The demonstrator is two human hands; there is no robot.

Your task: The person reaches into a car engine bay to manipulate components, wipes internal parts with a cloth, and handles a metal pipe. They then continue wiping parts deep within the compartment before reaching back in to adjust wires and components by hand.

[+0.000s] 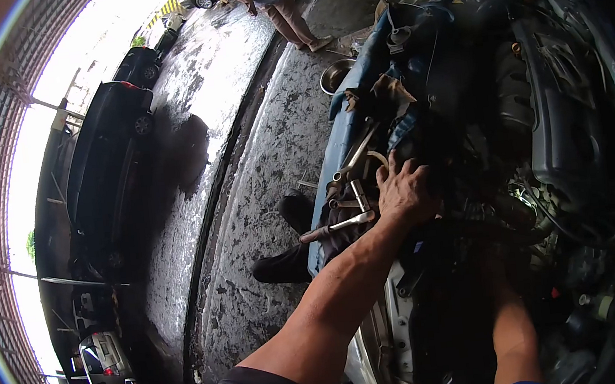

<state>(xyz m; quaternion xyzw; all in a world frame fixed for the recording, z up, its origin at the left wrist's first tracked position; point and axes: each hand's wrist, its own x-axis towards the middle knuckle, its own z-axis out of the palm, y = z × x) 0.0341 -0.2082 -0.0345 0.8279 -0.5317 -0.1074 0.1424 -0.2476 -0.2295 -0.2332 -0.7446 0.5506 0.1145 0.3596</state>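
My left hand rests on the dark front part of an open engine bay, its fingers spread and nothing seen in it. Just left of it, a ratchet wrench and a socket extension lie on the cloth-covered front edge. Beyond these lies a spanner, with crumpled brown and blue rags further up. My right forearm reaches down into the dark engine bay; the hand at its end is lost in shadow among hoses and engine parts.
The engine cover fills the right side. A metal bowl sits on the ground by the front edge. Another person stands at the top. Parked vehicles line the left, and my dark shoes show beside the car.
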